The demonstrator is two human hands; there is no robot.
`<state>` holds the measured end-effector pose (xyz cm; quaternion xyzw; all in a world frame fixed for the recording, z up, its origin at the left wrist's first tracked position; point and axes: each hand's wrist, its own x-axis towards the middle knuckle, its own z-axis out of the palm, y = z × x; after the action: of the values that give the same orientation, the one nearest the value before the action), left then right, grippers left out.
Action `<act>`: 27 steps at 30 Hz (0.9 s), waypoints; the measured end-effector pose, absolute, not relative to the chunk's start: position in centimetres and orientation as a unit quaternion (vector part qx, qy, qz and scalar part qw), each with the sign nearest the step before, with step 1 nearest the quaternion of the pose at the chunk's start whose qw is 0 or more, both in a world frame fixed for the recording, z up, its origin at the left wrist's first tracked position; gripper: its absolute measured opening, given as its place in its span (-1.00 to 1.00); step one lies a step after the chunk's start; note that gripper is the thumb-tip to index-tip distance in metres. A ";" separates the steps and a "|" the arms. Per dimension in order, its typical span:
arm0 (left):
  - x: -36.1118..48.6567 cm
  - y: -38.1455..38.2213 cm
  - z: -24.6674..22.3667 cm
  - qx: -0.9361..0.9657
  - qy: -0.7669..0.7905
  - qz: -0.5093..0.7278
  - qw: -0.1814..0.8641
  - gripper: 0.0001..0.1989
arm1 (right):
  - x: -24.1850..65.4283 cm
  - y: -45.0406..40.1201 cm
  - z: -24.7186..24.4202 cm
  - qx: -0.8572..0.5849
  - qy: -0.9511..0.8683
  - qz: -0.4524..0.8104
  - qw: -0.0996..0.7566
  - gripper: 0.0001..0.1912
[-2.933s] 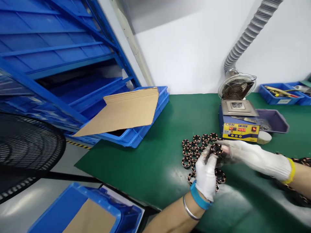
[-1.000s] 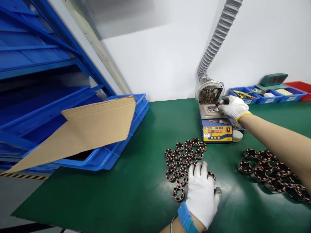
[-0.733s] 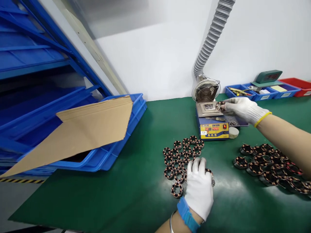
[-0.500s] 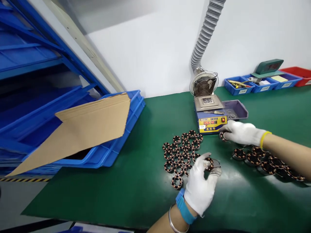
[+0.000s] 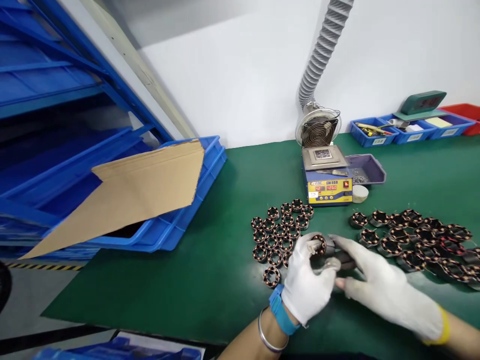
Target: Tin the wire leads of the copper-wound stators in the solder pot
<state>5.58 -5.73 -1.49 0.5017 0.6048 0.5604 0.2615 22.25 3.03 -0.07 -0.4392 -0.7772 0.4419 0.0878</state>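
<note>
My left hand [image 5: 309, 282], in a white glove with bare or greyed fingertips, is closed on a copper-wound motor stator [image 5: 318, 245] above the bench. Close on its right is my right hand [image 5: 382, 285], also gloved, with thumb and fingers apart. Its forefinger tip is at the stator's right side; whether it presses on it I cannot tell. Left of my hands stand several stators [image 5: 279, 230] in a tight group, partly hidden by my left hand. A second, larger group of stators [image 5: 410, 260] lies to the right, some with thin wire ends sticking up.
A yellow-fronted solder pot [image 5: 330, 192] stands behind, under an extraction hose [image 5: 324, 55]. Beside it are a white cup [image 5: 360, 194] and a purple tray [image 5: 369, 170]. Blue bins [image 5: 375, 135] line the wall. Cardboard [image 5: 150, 185] lies over a blue crate [image 5: 210, 165] at left.
My right hand has left a stator near the solder pot and come down to my left hand, uncovering the white cup and the right group. My left hand still holds its stator.
</note>
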 end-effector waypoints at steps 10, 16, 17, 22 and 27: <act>5.2 -7.4 -1.3 0.626 0.461 0.443 0.446 -0.03 | 21.4 3.3 -2.6 -0.460 -0.633 0.577 0.234 -0.09; 5.6 -6.1 -1.7 0.589 0.602 0.473 0.258 -0.21 | 22.8 4.1 -3.9 -0.287 -0.577 0.730 0.226 -0.37; 5.5 -5.8 -1.9 0.615 0.588 0.463 0.248 -0.16 | 22.9 4.0 -4.0 -0.269 -0.582 0.740 0.204 -0.42; 5.1 -5.1 -2.7 0.616 0.544 0.452 0.347 -0.45 | 22.6 3.3 -3.8 -0.279 -0.606 0.738 0.105 -0.37; 5.6 -4.9 -2.9 0.502 0.634 0.505 0.302 -0.54 | 22.6 2.4 -3.4 -0.379 -0.717 0.529 0.251 -0.30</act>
<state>5.60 -4.94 -2.87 0.5016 0.6345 0.5047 0.3018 22.56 2.45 -3.44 -0.3789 -0.7168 0.5286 0.2514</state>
